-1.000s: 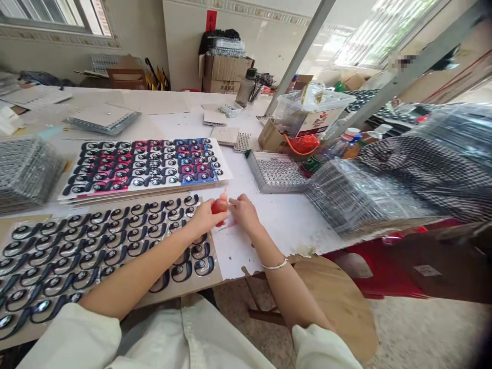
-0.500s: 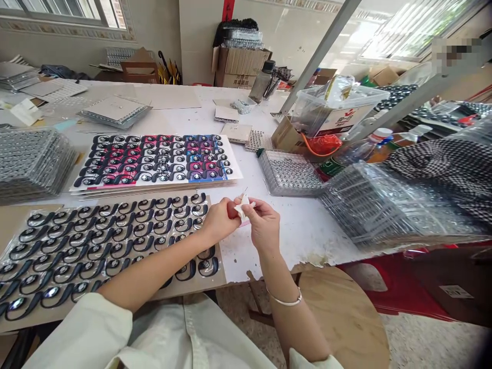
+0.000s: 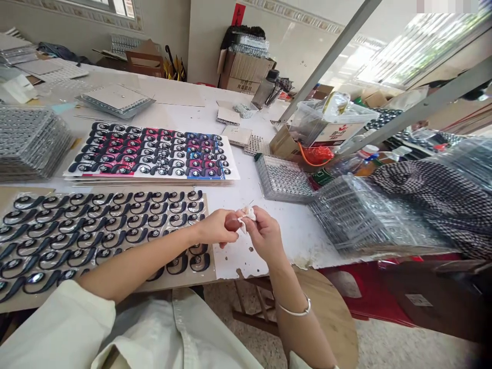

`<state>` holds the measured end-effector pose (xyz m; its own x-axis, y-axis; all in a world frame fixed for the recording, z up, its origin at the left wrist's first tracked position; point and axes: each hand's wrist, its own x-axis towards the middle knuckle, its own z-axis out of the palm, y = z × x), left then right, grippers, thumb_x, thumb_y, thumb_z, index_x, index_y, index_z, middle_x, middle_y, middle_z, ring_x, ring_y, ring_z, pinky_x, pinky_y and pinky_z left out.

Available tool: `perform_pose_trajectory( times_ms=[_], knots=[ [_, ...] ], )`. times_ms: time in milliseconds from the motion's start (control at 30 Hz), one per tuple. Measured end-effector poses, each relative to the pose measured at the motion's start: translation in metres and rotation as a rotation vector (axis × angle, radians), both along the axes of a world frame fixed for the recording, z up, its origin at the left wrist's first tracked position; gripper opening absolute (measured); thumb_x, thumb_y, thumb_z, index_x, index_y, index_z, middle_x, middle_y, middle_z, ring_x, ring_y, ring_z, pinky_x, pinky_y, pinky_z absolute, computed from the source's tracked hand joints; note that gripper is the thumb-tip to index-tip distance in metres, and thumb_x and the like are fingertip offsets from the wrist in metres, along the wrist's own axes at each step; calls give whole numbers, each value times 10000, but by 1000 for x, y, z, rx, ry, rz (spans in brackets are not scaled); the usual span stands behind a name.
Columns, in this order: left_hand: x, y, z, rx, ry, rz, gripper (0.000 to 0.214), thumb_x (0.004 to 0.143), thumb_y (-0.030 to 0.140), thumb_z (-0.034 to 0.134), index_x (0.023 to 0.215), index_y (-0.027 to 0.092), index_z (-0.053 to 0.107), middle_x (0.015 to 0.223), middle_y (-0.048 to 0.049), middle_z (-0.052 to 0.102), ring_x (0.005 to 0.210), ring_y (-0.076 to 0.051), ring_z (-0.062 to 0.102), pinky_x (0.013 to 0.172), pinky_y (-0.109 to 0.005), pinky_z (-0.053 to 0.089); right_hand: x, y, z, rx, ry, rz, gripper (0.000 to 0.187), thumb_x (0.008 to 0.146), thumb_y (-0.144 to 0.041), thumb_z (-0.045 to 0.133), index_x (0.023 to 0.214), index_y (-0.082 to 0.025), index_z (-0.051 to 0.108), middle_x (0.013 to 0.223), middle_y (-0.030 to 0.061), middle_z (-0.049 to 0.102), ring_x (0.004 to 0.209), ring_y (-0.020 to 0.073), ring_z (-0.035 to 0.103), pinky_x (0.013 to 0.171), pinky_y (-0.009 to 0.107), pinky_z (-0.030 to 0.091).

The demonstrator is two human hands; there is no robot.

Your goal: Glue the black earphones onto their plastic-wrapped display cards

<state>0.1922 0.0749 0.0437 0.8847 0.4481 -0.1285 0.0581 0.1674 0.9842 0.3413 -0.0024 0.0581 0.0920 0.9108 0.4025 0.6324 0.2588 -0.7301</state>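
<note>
**White tissue (image 3: 246, 215) is pinched at the hands**

The crumpled tissue is held by the right hand (image 3: 265, 234), close against the fingers of the left hand (image 3: 215, 228); the hands are together. Beside them, a clear plastic tray (image 3: 283, 179) is filled with small round parts (image 3: 282, 180).

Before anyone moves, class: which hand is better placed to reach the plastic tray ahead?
Probably the right hand: it sits nearer the tray; the left hand is farther off, its arm lying over the earhook card.
</note>
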Motion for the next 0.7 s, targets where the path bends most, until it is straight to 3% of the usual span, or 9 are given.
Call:
perform_pose_trajectory(
  times_ms=[100,167,300,400,533,700],
  knots=[
    [1,1,-1,-111,-43,-104,135,599,205,596,658,164,483,431,47,475,349,-104,461,349,-181,286,1,0,-10,38,-39,11,244,933,-319,445,736,-197,522,691,-2,481,635,126,468,606,264,391],
    [4,2,-3,-184,-76,-121,212,608,264,655,611,160,470,451,7,523,347,-116,484,339,-185,293,7,5,-22,38,-121,-92,254,931,-361,417,763,-204,526,733,22,526,691,151,512,661,289,431],
    [8,4,-1,-295,-198,38,356,650,409,726,705,157,481,578,10,568,436,-115,553,392,-180,366,39,28,-51,-47,-238,-412,325,920,-419,338,815,-192,546,863,92,562,843,210,532,797,367,449],
    [0,13,10,-343,-303,173,435,692,499,722,873,175,496,782,0,609,631,-130,635,594,-239,510,67,38,-68,-190,-269,-536,388,875,-476,394,955,-152,593,957,137,589,919,254,545,847,415,451],
    [-28,34,35,-182,-503,343,490,623,406,855,933,161,565,918,-34,633,857,-166,657,832,-298,514,84,35,-74,-342,-290,-697,608,842,-471,421,1233,-12,499,1237,292,512,1204,371,460,978,511,389],
    [-68,63,71,132,-619,669,457,571,362,892,876,143,631,876,-15,652,818,-154,648,832,-300,518,79,26,-70,-488,-252,-713,585,800,-500,452,1177,-75,592,1215,275,543,1202,427,494,963,555,409]
  ],
)
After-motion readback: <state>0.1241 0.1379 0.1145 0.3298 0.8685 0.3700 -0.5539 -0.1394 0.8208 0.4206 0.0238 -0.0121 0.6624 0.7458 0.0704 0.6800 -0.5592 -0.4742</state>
